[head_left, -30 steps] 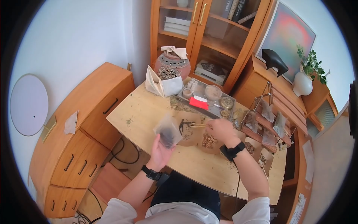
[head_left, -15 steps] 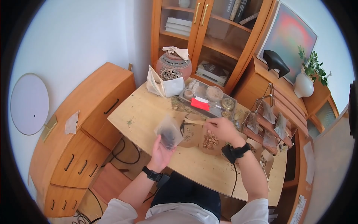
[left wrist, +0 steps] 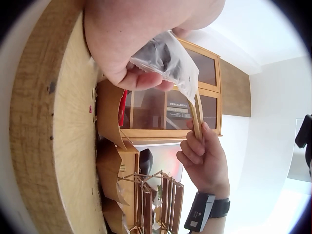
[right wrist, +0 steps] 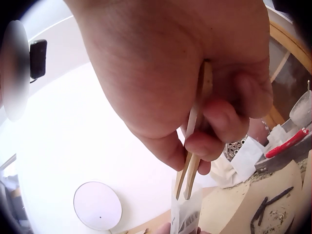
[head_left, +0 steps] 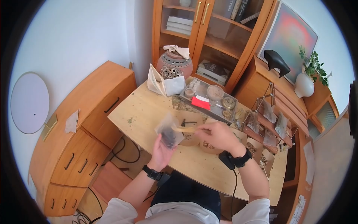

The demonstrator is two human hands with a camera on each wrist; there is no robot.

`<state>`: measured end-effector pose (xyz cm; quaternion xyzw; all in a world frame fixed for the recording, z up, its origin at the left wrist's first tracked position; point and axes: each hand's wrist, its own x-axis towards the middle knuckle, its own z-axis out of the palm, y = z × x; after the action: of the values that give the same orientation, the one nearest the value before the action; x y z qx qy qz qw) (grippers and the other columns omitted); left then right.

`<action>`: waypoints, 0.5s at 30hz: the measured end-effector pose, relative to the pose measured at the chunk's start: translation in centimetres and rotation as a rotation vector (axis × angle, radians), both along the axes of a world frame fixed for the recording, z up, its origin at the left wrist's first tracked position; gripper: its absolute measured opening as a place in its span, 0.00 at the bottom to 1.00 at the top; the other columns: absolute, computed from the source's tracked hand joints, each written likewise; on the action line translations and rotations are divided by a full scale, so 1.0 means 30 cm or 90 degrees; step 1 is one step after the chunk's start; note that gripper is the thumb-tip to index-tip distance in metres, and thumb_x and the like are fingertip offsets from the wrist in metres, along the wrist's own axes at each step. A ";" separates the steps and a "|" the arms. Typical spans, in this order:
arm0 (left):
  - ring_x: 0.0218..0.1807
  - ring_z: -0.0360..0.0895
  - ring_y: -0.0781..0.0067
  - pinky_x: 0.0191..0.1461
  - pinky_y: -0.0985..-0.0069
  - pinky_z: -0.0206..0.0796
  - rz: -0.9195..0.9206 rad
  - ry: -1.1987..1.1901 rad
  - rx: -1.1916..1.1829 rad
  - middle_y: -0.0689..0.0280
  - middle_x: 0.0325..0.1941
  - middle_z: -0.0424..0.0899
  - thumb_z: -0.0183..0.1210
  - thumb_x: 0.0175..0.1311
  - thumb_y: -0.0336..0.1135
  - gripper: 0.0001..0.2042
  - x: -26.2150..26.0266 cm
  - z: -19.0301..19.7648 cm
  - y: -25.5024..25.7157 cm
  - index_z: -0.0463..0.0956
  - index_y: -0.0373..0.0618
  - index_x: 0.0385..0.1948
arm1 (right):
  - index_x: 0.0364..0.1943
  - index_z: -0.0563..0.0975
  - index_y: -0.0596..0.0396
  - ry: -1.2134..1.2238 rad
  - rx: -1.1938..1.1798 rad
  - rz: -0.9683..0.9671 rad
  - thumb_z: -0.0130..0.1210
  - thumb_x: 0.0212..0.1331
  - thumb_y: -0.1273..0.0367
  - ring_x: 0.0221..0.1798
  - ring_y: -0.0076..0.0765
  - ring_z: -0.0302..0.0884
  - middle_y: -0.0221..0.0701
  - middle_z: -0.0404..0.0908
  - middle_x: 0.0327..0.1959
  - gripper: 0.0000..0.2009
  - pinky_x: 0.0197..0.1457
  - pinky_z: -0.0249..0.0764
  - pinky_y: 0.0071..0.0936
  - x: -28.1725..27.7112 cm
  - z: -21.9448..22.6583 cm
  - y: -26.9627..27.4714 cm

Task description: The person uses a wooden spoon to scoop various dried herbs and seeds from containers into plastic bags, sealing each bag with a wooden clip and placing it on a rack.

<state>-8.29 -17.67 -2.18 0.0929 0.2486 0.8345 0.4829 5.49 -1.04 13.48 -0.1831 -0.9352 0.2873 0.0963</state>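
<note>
My left hand (head_left: 161,155) holds up a translucent pouch (head_left: 168,135) with dark pieces inside. In my right hand (head_left: 218,137) is a pair of wooden tongs (head_left: 186,129), pinched between thumb and fingers. The tong tips reach the pouch's upper opening, and in the right wrist view the two arms (right wrist: 189,178) stand slightly apart there. Behind the pouch lies an open paper tray (head_left: 195,139) with dark twig-like pieces (right wrist: 265,204) and small crumbs. Another paper tray with brown chips (head_left: 209,145) is partly hidden under my right hand.
A grey tray (head_left: 233,116) with jars and a red packet (head_left: 201,103) stands at the back. More filled paper trays (head_left: 265,164) and a wooden rack (head_left: 266,121) with hanging bags are on the right. A patterned pot (head_left: 175,65) and folded paper (head_left: 174,86) stand behind.
My right hand has carried the tongs from the tray with dark pieces, lifting and turning them left to the pouch opening. The left hand keeps the pouch nearly still.
</note>
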 end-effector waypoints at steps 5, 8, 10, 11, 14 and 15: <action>0.56 0.68 0.74 0.52 0.73 0.60 0.018 -0.028 -0.019 0.72 0.59 0.73 0.46 0.73 0.53 0.22 0.006 -0.001 0.003 0.63 0.57 0.64 | 0.41 0.85 0.47 0.011 0.147 -0.087 0.58 0.60 0.57 0.38 0.50 0.83 0.40 0.85 0.33 0.13 0.41 0.78 0.42 0.020 -0.055 0.118; 0.55 0.69 0.74 0.51 0.73 0.60 0.019 -0.026 -0.019 0.72 0.59 0.73 0.46 0.73 0.53 0.22 0.005 0.002 0.009 0.64 0.57 0.63 | 0.38 0.86 0.46 -0.089 0.243 -0.086 0.58 0.60 0.58 0.40 0.48 0.83 0.38 0.86 0.33 0.12 0.43 0.78 0.42 0.012 -0.126 0.177; 0.54 0.69 0.74 0.51 0.73 0.61 0.027 -0.035 -0.028 0.71 0.58 0.74 0.46 0.73 0.53 0.21 0.007 0.004 0.011 0.64 0.56 0.62 | 0.37 0.86 0.46 -0.105 0.263 -0.073 0.58 0.59 0.58 0.41 0.47 0.83 0.38 0.86 0.34 0.11 0.43 0.78 0.43 -0.009 -0.170 0.203; 0.53 0.69 0.74 0.50 0.73 0.61 0.028 -0.036 -0.029 0.71 0.57 0.74 0.46 0.73 0.53 0.21 0.008 0.006 0.010 0.65 0.56 0.62 | 0.36 0.86 0.45 -0.114 0.273 -0.067 0.58 0.59 0.59 0.41 0.46 0.83 0.37 0.86 0.34 0.11 0.44 0.78 0.43 -0.017 -0.184 0.209; 0.51 0.70 0.74 0.49 0.73 0.62 0.032 -0.035 -0.034 0.71 0.55 0.75 0.46 0.74 0.53 0.20 0.010 0.020 0.008 0.65 0.56 0.61 | 0.38 0.86 0.45 -0.179 0.274 -0.051 0.58 0.58 0.59 0.41 0.46 0.83 0.38 0.85 0.34 0.11 0.44 0.78 0.43 -0.057 -0.186 0.222; 0.51 0.70 0.74 0.49 0.74 0.62 0.034 -0.034 -0.036 0.71 0.55 0.75 0.45 0.74 0.53 0.20 0.011 0.025 0.007 0.65 0.56 0.61 | 0.37 0.86 0.45 -0.183 0.271 -0.054 0.59 0.58 0.59 0.41 0.47 0.83 0.38 0.85 0.34 0.10 0.44 0.78 0.43 -0.072 -0.185 0.225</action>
<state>-7.97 -17.46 -1.42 0.0504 0.2614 0.8420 0.4692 3.34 5.72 7.94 -0.2369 -0.9701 0.0506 0.0112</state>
